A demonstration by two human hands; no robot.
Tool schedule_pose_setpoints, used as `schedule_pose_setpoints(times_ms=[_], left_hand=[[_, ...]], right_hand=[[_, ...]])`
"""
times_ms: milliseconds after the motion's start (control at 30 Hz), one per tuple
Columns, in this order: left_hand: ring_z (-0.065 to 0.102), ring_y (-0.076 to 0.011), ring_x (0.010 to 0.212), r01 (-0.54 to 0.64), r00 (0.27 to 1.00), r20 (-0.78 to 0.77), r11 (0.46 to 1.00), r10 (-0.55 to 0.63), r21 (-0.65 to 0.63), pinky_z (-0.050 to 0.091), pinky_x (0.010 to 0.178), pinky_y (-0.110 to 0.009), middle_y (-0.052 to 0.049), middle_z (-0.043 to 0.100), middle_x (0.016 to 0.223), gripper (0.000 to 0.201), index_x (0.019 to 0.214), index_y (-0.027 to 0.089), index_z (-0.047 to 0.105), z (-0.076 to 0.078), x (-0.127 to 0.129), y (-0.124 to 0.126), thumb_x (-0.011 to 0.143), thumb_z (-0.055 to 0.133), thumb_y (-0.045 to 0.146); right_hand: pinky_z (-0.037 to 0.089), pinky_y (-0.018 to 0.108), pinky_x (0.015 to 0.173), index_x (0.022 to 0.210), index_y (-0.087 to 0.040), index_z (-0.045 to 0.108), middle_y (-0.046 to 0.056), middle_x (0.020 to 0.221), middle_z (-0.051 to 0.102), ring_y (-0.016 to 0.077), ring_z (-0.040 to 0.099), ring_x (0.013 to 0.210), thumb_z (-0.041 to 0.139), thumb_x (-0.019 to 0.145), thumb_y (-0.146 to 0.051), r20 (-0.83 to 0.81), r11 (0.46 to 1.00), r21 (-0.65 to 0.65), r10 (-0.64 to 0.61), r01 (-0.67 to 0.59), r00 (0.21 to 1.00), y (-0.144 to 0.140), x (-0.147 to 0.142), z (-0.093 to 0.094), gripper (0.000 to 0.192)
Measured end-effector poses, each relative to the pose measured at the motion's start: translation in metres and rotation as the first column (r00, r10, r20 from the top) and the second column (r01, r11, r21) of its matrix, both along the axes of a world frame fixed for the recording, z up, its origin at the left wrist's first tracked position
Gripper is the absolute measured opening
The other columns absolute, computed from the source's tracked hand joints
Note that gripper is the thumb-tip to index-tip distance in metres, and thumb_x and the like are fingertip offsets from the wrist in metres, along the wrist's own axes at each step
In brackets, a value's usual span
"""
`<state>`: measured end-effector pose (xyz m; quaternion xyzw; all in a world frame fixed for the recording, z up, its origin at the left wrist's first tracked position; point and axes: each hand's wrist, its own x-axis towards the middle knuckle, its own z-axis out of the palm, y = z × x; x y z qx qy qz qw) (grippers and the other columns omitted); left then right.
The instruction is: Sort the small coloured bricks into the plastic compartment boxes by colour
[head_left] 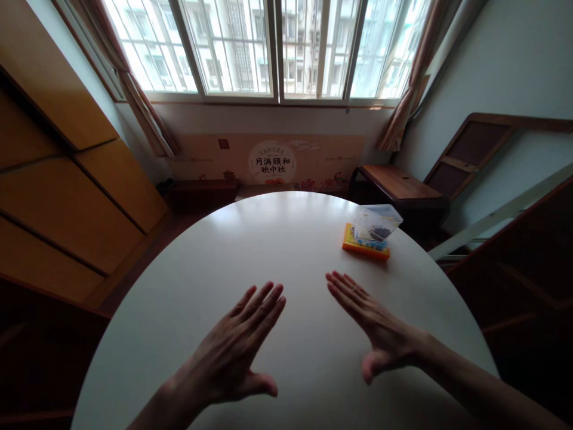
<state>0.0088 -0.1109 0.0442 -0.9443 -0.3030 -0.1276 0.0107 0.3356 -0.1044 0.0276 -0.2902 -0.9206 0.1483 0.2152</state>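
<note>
Left hand [237, 349]: over table [201, 269], at 9 o'clock from right hand [380, 325]; fingers extended, released. Right hand: over table; fingers extended, released. Box [366, 251]: on table, at 12 o'clock from right hand; clear tub [376, 221] stands on top.

The box [379, 221] looks clear plastic, the tabletop [304, 340] smooth (glossy).

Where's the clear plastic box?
In the head view, the clear box sits on the orange box, far right on the white table, beyond the right hand.
</note>
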Motion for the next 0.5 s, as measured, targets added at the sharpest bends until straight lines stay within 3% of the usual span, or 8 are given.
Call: schedule_pose_setpoints(times_ms=[67, 167, 300, 500], left_hand=[[0.022, -0.0345, 0.142, 0.028, 0.995, -0.097, 0.996, -0.037, -0.086, 0.016, 0.117, -0.050, -0.016, 0.014, 0.156, 0.108, 0.151, 0.016, -0.003, -0.012, 0.005, -0.001, 0.075, 0.039, 0.080], [0.019, -0.0330, 0.144, 0.057, 0.983, -0.158, 0.977, -0.091, -0.206, 0.014, 0.118, -0.049, -0.016, 0.010, 0.157, 0.108, 0.151, 0.016, -0.006, -0.025, 0.007, 0.000, 0.076, 0.037, 0.080], [0.017, -0.0321, 0.144, 0.044, 0.983, -0.158, 0.950, -0.097, -0.308, 0.014, 0.119, -0.048, -0.014, 0.008, 0.157, 0.107, 0.150, 0.019, -0.008, -0.032, 0.005, 0.002, 0.076, 0.038, 0.080], [0.014, -0.0314, 0.145, 0.026, 0.980, -0.175, 0.934, -0.094, -0.356, 0.014, 0.119, -0.048, -0.013, 0.005, 0.157, 0.106, 0.150, 0.020, -0.008, -0.028, 0.009, 0.001, 0.077, 0.039, 0.079]], right_hand=[[0.011, 0.049, 0.118, 0.152, -0.013, -0.001, 0.016, 0.158, 0.009, 0.0332, 0.010, 0.146, 0.043, 0.072, -0.082, 0.161, 0.997, -0.042, 0.064, -0.058, 0.985, -0.001, -0.008, -0.010, 0.115], [0.009, 0.048, 0.119, 0.152, -0.012, 0.002, 0.017, 0.157, 0.011, 0.0324, 0.011, 0.146, 0.051, 0.073, -0.077, 0.279, 0.987, -0.140, 0.112, -0.075, 0.954, 0.003, -0.017, -0.020, 0.113], [0.006, 0.049, 0.119, 0.152, -0.014, 0.006, 0.017, 0.157, 0.012, 0.0321, 0.013, 0.145, 0.051, 0.075, -0.074, 0.307, 0.970, -0.224, 0.164, -0.097, 0.937, 0.004, -0.019, -0.021, 0.108], [0.003, 0.048, 0.120, 0.152, -0.015, 0.005, 0.015, 0.157, 0.010, 0.0309, 0.011, 0.146, 0.051, 0.078, -0.072, 0.278, 0.965, -0.243, 0.166, -0.098, 0.946, 0.002, -0.016, -0.021, 0.104]])
